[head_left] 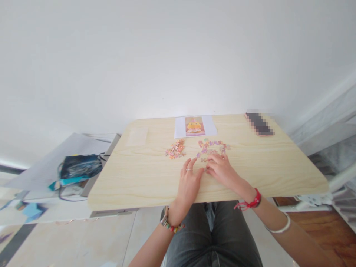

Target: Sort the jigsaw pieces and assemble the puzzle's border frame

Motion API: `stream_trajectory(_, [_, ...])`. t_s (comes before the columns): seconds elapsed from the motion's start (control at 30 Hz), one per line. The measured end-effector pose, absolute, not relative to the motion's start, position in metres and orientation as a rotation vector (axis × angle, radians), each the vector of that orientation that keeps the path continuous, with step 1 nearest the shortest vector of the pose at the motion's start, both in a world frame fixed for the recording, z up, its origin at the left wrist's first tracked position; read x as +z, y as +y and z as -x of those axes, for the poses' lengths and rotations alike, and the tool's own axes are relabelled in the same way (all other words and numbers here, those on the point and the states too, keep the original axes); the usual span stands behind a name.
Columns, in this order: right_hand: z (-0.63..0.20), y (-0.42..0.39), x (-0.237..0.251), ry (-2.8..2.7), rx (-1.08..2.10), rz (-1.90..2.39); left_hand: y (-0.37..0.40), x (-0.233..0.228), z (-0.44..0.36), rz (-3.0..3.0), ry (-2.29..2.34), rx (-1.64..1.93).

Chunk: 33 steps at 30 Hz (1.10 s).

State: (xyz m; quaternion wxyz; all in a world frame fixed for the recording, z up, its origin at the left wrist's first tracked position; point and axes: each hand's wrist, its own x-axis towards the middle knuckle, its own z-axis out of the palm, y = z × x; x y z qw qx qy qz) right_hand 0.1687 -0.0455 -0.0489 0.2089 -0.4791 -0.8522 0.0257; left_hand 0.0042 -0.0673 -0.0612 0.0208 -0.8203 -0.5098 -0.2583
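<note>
On the light wooden table [144,181] lie two groups of small jigsaw pieces: an orange-pink heap [175,149] to the left and a spread of pink and purple pieces [213,145] to the right. My left hand [189,181] rests flat on the table just below the heap, fingers apart, a ring on one finger. My right hand [222,170] lies beside it with its fingertips on the nearest pieces of the spread. Whether it pinches a piece cannot be told. Behind the pieces lies a printed picture sheet [194,126] of a yellow character.
A phone [259,124] lies at the table's far right corner. A faint pale sheet [137,136] sits far left. A dark bag [80,166] rests on a lower surface left of the table. A white wall stands behind; my legs are under the table's near edge.
</note>
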Motion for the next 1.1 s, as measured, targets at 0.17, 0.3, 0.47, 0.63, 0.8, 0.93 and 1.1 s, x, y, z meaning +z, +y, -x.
stream_trajectory(0.17, [-0.168, -0.046, -0.051, -2.282, 0.185, 1.367, -0.073, -0.060, -0.005, 2.540, -1.529, -0.705])
stream_trajectory(0.3, [-0.168, -0.048, -0.054, -2.199, 0.235, 1.373, -0.074, -0.059, -0.003, 2.556, -1.504, -0.646])
stream_trajectory(0.47, [-0.167, -0.050, -0.055, -2.162, 0.261, 1.377, -0.072, -0.061, -0.002, 2.606, -1.505, -0.674])
stream_trajectory(0.63, [-0.167, -0.052, -0.055, -2.170, 0.259, 1.381, -0.068, -0.064, -0.001, 2.605, -1.496, -0.735])
stream_trajectory(0.8, [-0.171, -0.056, -0.055, -2.201, 0.227, 1.337, -0.066, -0.064, -0.001, 2.607, -1.471, -0.731])
stream_trajectory(0.93, [-0.190, -0.054, -0.054, -2.159, 0.167, 1.367, -0.064, -0.065, 0.000, 2.617, -1.474, -0.771])
stream_trajectory(1.1, [-0.228, -0.043, -0.057, -2.075, 0.056, 1.486, -0.063, -0.067, 0.005, 2.624, -1.497, -0.850])
